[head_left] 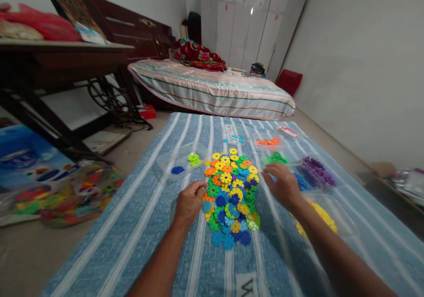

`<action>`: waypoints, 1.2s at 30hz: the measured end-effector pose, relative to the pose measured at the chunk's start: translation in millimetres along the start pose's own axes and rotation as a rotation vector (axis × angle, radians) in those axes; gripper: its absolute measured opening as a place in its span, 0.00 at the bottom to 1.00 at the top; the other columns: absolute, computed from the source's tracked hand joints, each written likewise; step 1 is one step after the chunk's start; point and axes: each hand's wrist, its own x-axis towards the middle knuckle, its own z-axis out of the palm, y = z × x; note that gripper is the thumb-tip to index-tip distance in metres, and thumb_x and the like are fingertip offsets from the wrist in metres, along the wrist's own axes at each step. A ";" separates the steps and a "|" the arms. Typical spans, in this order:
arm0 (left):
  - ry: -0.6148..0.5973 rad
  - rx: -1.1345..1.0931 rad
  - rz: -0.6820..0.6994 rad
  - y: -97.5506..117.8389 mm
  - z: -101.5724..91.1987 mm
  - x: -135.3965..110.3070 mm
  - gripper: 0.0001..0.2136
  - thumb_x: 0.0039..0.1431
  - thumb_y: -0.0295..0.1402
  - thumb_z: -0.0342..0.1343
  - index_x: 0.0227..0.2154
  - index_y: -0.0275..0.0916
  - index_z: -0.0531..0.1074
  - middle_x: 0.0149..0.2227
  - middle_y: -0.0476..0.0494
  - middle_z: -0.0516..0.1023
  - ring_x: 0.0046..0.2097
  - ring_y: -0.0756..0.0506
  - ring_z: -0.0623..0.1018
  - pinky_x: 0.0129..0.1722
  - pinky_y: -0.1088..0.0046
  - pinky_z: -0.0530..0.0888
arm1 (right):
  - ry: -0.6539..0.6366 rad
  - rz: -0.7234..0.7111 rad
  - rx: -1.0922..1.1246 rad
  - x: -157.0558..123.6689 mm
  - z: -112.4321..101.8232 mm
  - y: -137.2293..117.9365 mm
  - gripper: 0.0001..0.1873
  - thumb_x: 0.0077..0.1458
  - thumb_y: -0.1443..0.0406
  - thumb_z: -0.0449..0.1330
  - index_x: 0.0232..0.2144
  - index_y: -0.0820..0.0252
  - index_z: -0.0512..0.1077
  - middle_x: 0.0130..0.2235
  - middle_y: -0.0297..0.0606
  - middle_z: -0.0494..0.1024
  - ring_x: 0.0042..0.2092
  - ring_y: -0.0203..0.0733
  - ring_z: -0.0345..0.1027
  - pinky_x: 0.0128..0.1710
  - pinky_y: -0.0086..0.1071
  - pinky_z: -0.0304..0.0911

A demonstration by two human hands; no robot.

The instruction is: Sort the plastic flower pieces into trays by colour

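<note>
A heap of colourful notched plastic discs [226, 178] lies on the striped cloth, in yellow, orange, green and blue. At the heap's left edge is my left hand [190, 202], its thumb and fingers pinched together; what they hold, if anything, is hidden. My right hand [283, 182] is right of the heap, beside the boxes of green discs [277, 157] and blue discs [300, 182]. Its fingers are curled inward, and I cannot make out what is between them. Yellow discs [323, 216] lie in a clear box partly behind my right forearm.
Purple discs [318, 171] and orange discs [269, 142] fill other clear boxes on the right. A clear box [162, 166] on the left holds lime and dark blue discs. Bags of colourful pieces [79, 195] sit left of the table. A bed [212, 89] stands beyond.
</note>
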 end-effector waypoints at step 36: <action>-0.035 0.056 0.099 -3.0 3.4 -4.6 0.12 0.52 0.33 0.47 0.30 0.41 0.76 0.33 0.49 0.81 0.36 0.48 0.79 0.37 0.74 0.73 | -0.395 -0.045 0.063 -76.8 17.6 -76.0 0.10 0.50 0.67 0.63 0.38 0.59 0.75 0.55 0.49 0.70 0.60 0.56 0.59 0.56 0.50 0.62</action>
